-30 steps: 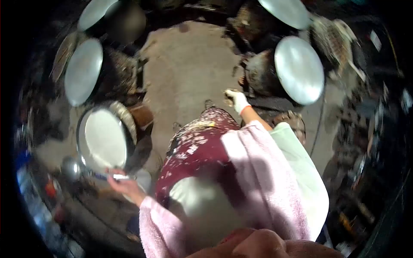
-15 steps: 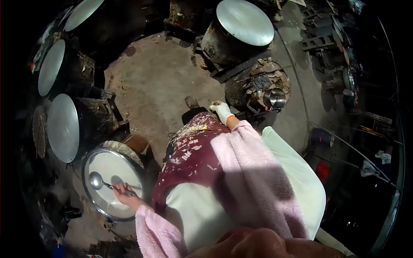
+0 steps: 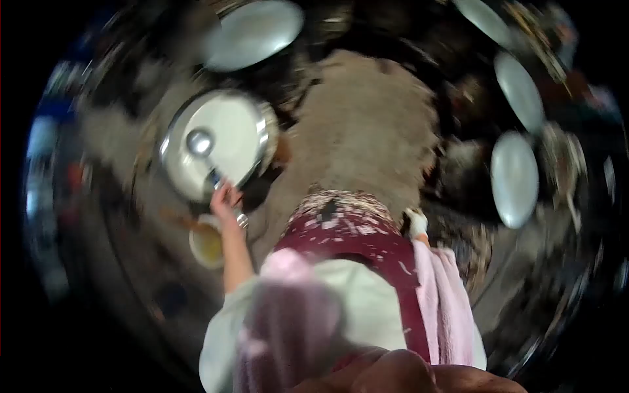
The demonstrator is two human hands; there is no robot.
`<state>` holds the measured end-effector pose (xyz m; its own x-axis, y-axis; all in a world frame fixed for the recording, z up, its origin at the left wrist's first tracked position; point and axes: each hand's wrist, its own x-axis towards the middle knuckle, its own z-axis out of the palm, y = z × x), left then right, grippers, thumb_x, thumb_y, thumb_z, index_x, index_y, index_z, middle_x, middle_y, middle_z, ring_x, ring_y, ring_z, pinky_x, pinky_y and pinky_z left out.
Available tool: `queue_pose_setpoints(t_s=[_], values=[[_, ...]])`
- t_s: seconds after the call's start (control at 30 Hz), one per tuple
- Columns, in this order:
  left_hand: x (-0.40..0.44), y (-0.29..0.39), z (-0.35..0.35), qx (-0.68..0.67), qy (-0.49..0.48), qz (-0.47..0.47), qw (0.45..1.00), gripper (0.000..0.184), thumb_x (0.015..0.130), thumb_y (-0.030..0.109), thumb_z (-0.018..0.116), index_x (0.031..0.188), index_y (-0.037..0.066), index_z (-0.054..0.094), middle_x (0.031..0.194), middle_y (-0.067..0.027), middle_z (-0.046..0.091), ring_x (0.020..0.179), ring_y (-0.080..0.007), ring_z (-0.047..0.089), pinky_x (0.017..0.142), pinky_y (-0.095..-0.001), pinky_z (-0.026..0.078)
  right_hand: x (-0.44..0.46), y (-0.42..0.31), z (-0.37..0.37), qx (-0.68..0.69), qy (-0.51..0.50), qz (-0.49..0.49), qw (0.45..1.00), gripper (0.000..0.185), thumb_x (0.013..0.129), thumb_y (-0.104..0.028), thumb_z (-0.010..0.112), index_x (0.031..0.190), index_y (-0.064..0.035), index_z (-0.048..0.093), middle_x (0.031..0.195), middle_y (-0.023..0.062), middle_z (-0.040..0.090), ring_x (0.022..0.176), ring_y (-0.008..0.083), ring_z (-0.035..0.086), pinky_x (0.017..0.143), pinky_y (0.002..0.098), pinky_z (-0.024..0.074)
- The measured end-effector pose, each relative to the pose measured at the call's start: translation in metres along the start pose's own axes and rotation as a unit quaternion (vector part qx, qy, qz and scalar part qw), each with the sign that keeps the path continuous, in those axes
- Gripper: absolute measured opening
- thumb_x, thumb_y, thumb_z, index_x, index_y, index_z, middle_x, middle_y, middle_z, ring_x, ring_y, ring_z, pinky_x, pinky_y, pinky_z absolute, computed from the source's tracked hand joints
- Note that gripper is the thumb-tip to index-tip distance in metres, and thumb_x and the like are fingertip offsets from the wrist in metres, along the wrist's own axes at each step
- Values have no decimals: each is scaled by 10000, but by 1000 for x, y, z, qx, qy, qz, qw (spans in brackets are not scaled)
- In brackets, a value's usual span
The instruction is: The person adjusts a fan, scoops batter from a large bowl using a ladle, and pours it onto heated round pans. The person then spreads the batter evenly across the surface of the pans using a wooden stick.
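My bare left hand (image 3: 227, 200) is closed around the handle of a metal ladle (image 3: 200, 143). The ladle's round bowl is over a wide metal basin (image 3: 268, 124) that contains a creamy white liquid (image 3: 226, 121). On the right, my right hand (image 3: 416, 224), in a white glove with an orange cuff, is beside the maroon apron (image 3: 347, 242) spotted with pale flakes. Blur hides its fingers, so I cannot tell whether they grip anything. Near my left wrist, a small pale bowl (image 3: 208, 247) has something yellowish in it.
Large round metal plates stand around the floor (image 3: 360, 124): one at the upper left (image 3: 255, 34) and several at the right, including a near plate (image 3: 514, 180). A dark, rough pile (image 3: 472, 239) lies beyond my right hand. The outer surroundings are smeared by motion.
The view has swung left, so the basin sits higher and the plates have shifted right. The ladle stays in my left hand over the basin. My gloved hand appears farther right.
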<state>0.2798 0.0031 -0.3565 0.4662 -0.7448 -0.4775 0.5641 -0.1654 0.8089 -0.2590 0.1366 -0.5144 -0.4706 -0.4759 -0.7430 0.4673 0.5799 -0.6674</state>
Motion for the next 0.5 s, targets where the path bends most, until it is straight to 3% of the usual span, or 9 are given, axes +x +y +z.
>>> queue_pose_setpoints(t_s=[0.07,0.1,0.2,0.27,0.37,0.4,0.43,0.5], values=[[-42,3,-10,-54,-5,37,998,206,865,108,553,1048,12,547,656,-13,484,464,-102,396,446,-240,295,40,9,-10,-79,-123,28,989,80,837,-91,630,889,-49,586,688,78,584,533,217,556,484,350,466],[-65,6,-16,-78,-5,45,996,209,876,112,544,1059,11,536,675,-21,489,469,-109,401,453,-246,299,65,19,-10,-180,-90,-7,980,76,837,-78,625,891,-44,582,682,85,588,537,215,562,485,344,466],[-124,2,-26,-63,84,89,991,200,932,149,502,1081,18,530,679,-21,472,464,-112,389,466,-257,301,98,8,1,-219,-215,23,951,80,835,-76,628,902,-47,593,702,83,603,564,213,584,513,342,488],[-166,-1,-30,-72,122,117,983,255,957,197,496,1125,6,515,658,-11,438,456,-111,372,477,-256,301,92,-24,22,-250,-249,74,933,65,806,-63,655,853,-36,620,720,71,627,553,191,583,504,338,482],[-215,-16,-48,-86,209,136,965,311,966,265,507,1141,8,512,656,-3,427,461,-109,366,486,-254,299,100,-63,52,-336,-279,76,896,34,808,-55,630,827,-41,605,702,70,621,544,184,580,475,329,463],[-228,-20,-59,-98,234,136,958,328,966,287,512,1142,10,513,656,-1,426,464,-109,366,490,-254,299,106,-76,61,-379,-315,33,869,26,806,-41,599,782,-47,589,666,75,610,509,182,562,452,315,439],[-237,-25,-70,-117,247,137,952,336,964,300,515,1137,12,516,656,-1,425,470,-110,369,488,-255,299,114,-80,74,-342,-307,3,888,70,807,-56,581,739,-40,586,616,81,595,468,184,538,433,313,420],[-245,-41,-107,-169,261,137,941,351,960,327,522,1126,17,522,656,1,424,481,-111,376,484,-259,300,128,-83,95,-367,-342,14,865,97,810,-65,576,718,-34,582,595,89,591,437,184,514,427,313,415]])
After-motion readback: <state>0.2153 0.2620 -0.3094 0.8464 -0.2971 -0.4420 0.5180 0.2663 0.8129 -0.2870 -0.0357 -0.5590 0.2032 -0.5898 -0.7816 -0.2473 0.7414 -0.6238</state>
